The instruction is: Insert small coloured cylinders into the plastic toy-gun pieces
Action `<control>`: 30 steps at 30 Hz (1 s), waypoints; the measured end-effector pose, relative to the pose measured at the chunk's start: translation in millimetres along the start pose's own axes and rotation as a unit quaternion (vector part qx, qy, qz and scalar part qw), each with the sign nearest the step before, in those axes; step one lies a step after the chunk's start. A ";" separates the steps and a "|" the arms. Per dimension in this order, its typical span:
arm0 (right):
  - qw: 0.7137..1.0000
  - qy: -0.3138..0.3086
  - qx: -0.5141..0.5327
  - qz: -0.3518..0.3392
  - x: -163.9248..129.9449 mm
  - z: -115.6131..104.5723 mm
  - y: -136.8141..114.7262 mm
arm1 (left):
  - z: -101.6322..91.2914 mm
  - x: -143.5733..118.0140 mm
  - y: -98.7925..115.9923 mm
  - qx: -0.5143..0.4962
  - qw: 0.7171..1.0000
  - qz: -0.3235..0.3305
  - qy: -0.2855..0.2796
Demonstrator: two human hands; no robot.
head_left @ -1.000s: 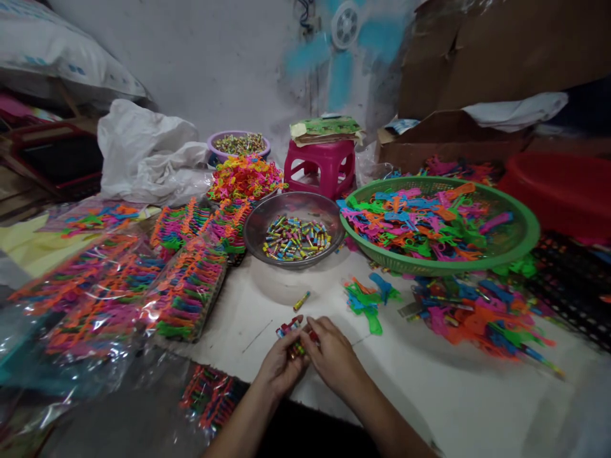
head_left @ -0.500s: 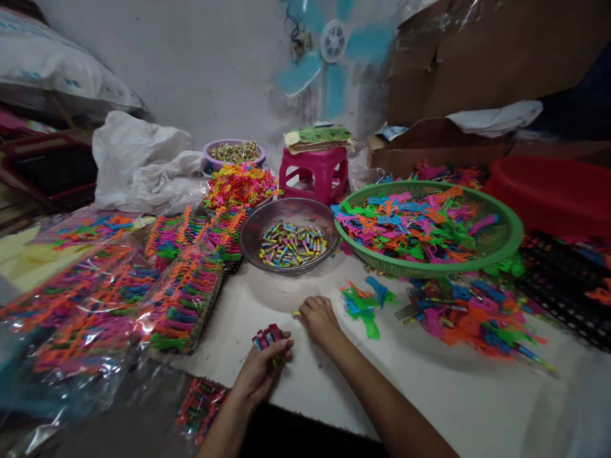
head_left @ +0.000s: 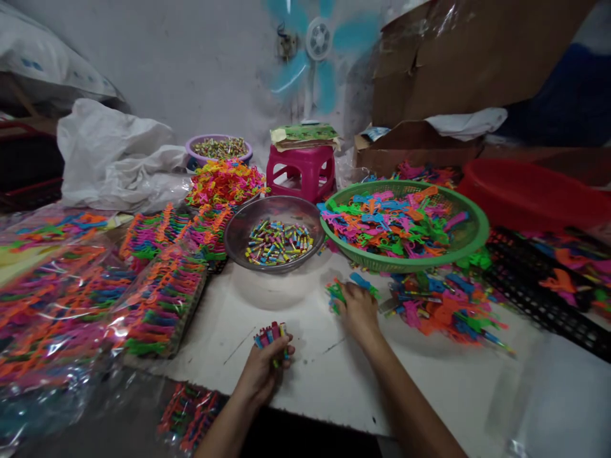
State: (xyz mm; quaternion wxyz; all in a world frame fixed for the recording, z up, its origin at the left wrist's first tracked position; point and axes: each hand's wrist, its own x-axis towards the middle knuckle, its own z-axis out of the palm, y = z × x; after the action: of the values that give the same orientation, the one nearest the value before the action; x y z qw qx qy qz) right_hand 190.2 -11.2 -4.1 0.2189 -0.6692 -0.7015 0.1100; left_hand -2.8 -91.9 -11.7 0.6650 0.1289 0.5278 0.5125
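Observation:
My left hand [head_left: 264,371] grips a small bunch of coloured tubes [head_left: 270,333] upright near the front of the white table [head_left: 305,356]. My right hand [head_left: 359,311] reaches forward and rests on a little pile of green and blue plastic toy pieces [head_left: 340,291], its fingers curled over them. Whether it has one in its grasp I cannot tell. Beyond my hands stands a metal bowl [head_left: 238,236] holding several small coloured tubes. Right of it is a green basket [head_left: 470,248] full of bright plastic toy pieces.
Bagged rows of coloured toys [head_left: 157,302] cover the left side. A loose heap of toy pieces [head_left: 443,308] lies right of my right hand. A pink stool [head_left: 300,172], purple bowl [head_left: 218,146], red basin [head_left: 529,194], cardboard box [head_left: 420,143] and white sack [head_left: 114,159] stand behind.
My hands have parted. The right hand went from the bunch to a loose tube, then rightward onto the green and blue toy pieces. The left hand still holds the bunch.

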 end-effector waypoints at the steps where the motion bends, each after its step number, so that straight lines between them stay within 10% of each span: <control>1: 0.999 -0.001 -0.028 0.017 7.1 -3.5 9.4 | -0.2 -0.9 -1.1 0.005 1.000 0.023 -0.011; 7: 0.982 -0.060 0.170 0.062 -9.6 -11.1 5.0 | 9.5 -11.3 -2.5 0.112 0.989 0.093 0.004; 11: 0.855 -0.124 0.497 0.082 -39.4 -9.1 -21.0 | 21.8 -23.2 6.0 0.199 0.969 0.148 -0.012; 15: 0.780 -0.056 0.602 0.163 -56.3 -5.2 -39.7 | 26.4 -32.4 10.4 0.235 0.952 0.187 -0.055; 30: 0.777 0.032 0.608 0.159 -72.8 -0.5 -60.2 | 25.0 -42.6 9.6 0.237 0.946 0.206 -0.077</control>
State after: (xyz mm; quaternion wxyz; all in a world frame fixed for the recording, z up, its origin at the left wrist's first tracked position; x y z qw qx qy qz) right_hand 137.4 -87.9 11.6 0.5820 -0.5019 -0.3648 0.5257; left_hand 16.3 -113.3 29.6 0.5335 0.4278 0.5434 0.4870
